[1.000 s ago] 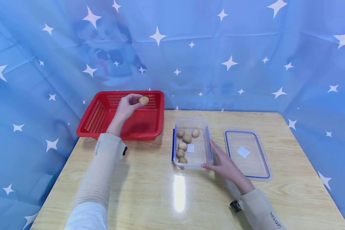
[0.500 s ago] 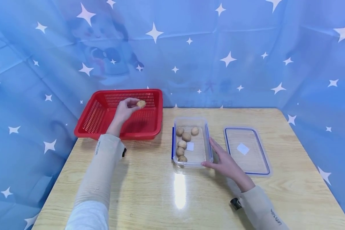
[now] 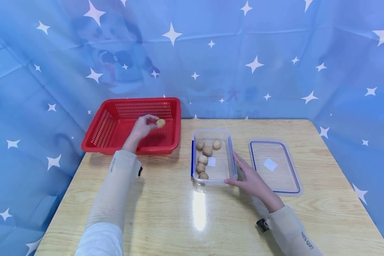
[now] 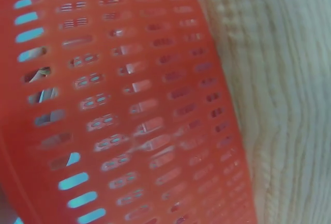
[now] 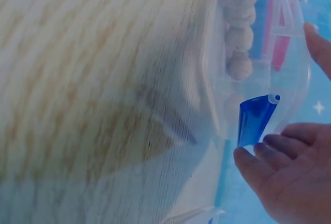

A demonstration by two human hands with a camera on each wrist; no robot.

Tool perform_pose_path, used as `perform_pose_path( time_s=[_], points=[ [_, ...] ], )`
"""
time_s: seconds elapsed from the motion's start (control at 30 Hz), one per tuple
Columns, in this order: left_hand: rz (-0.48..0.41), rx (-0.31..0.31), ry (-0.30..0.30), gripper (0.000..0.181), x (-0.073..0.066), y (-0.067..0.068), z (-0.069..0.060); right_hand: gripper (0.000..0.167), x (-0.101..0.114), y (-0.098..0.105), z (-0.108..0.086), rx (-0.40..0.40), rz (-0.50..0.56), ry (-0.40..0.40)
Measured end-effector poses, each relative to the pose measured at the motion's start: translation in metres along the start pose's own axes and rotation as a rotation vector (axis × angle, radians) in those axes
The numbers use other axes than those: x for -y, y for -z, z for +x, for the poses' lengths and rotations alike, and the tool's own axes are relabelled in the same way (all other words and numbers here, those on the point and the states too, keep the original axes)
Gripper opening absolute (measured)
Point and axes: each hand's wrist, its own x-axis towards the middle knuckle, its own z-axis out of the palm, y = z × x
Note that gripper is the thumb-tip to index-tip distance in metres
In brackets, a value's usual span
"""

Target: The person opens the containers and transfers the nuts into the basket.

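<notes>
In the head view, my left hand point(image 3: 144, 127) pinches a round tan walnut point(image 3: 160, 123) between thumb and fingertips, inside the red plastic basket point(image 3: 176, 142). The left wrist view is filled mostly by the basket's slotted red side point(image 4: 150, 100), and that hand's grip is hidden there. My right hand point(image 3: 251, 181) rests against the right side of a clear box point(image 3: 222, 170), thumb at its front corner and fingers along the wall. Several walnuts point(image 3: 207, 151) lie in the box, mostly along its left side. The right wrist view has the fingers beside a hanging blue latch point(image 5: 257, 120).
To the right of the box a clear lid point(image 3: 275, 181) with a blue seal lies flat on the wooden table point(image 3: 166, 220). A second blue latch point(image 3: 192, 158) hangs at the box's left side. A blue star-printed curtain point(image 3: 208, 60) stands behind the table.
My left hand has lowered with the walnut into the basket. The view has tilted slightly. My right hand and the box stay in place.
</notes>
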Motion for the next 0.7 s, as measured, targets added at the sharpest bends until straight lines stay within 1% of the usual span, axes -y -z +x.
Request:
perform_pose_path(
  time_s=[0.1, 0.3, 0.4, 0.53, 0.7],
  points=[
    [0.043, 0.022, -0.002, 0.037, 0.004, -0.003, 0.002, 0.105, 0.000, 0.000, 0.000, -0.002, 0.001, -0.003],
    [0.126, 0.076, 0.026, 0.043, 0.013, -0.006, 0.003, 0.105, -0.001, -0.001, 0.000, -0.002, 0.003, 0.000],
    [0.183, 0.109, 0.025, 0.046, 0.014, -0.007, 0.004, 0.105, 0.000, -0.001, 0.000, -0.006, -0.008, 0.000],
    [0.250, 0.153, 0.040, 0.047, 0.014, -0.009, 0.004, 0.105, 0.000, 0.001, 0.000, -0.004, -0.015, -0.005],
    [0.290, 0.196, 0.070, 0.046, 0.013, -0.010, 0.003, 0.105, 0.001, 0.001, 0.000, 0.002, -0.002, -0.009]
  ],
)
